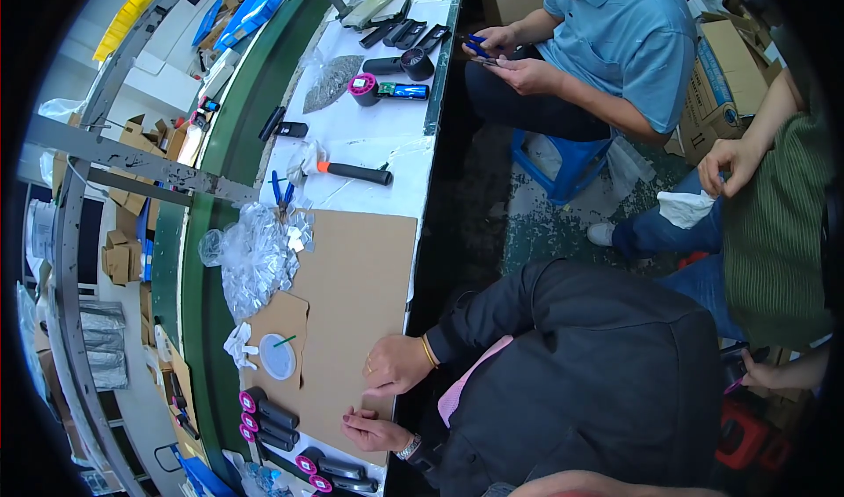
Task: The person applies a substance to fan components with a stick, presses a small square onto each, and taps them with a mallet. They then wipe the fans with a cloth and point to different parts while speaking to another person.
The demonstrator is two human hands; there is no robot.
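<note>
My left hand (374, 431), with a watch at its wrist, is over the near edge of a brown cardboard sheet (352, 277), fingers curled. Just beyond it is my right hand (397, 365), with a yellow bracelet, its fingers closed over the same sheet. Whatever either hand holds is hidden or too small to name. Left of them a round translucent lid (278, 357) with a thin green stick lies on a smaller cardboard piece (286, 312). Several black cylindrical devices with magenta ends (272, 427) lie nearest my left hand.
A clear plastic bag of small pieces (255, 259), blue-handled pliers (281, 189) and a hammer (356, 173) lie farther along the table. Beyond are a pile of small metal parts (334, 84) and black housings. A co-worker (615, 57) holds a blue-handled tool; another person (774, 224) stands right.
</note>
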